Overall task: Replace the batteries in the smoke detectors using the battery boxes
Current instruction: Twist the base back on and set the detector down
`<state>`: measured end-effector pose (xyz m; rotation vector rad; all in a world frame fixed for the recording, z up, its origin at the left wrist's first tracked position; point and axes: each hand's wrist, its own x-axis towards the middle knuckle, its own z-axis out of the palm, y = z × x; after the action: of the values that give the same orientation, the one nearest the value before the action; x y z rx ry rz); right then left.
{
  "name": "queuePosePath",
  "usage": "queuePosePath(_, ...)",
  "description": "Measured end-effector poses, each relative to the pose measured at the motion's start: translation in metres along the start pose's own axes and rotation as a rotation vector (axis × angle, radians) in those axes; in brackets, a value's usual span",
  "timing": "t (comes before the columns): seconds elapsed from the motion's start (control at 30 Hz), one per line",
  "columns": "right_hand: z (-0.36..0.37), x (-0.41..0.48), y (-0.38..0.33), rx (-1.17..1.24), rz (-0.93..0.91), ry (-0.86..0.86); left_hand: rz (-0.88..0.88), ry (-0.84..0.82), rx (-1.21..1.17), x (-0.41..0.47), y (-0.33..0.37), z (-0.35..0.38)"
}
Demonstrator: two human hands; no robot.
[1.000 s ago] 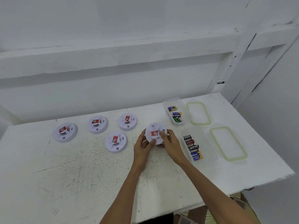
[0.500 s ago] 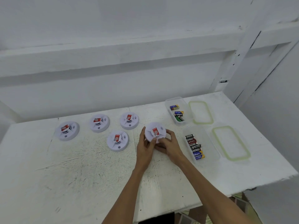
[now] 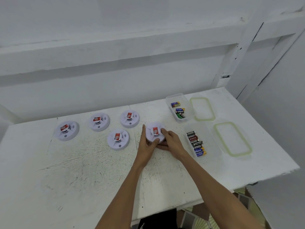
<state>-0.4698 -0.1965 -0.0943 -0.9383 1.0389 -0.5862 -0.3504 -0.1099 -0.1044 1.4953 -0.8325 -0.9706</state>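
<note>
Scuffed white table (image 3: 82, 171) (white wall (image 3: 115, 47)), detector (image 3: 155, 131) gripped

Shows matt white paint, scratched and roughly speckled, on the bench (image 3: 82, 171). Shows smooth white plastic on each smoke detector (image 3: 152, 127), clear glossy plastic on the battery boxes (image 3: 177, 96) and lids (image 3: 202, 109), shiny printed wrap on the batteries (image 3: 196, 143).

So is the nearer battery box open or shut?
Open: the nearer battery box has its green-rimmed lid lying beside it, batteries exposed.

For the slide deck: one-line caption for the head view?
Left hand and right hand grip a smoke detector beside two open battery boxes.
</note>
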Motion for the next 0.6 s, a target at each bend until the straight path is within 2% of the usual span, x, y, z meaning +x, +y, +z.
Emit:
queuePosePath(0.3,-0.0024,-0.0008,0.0005,0.043,0.000,-0.074,0.009,0.004,0.031,-0.0006,0.0052,0.0019)
queuePosePath(0.6,-0.0017,0.0002,0.0027,0.014,-0.025,-0.052,0.000,-0.012,0.018,-0.0018,0.0076,0.0025)
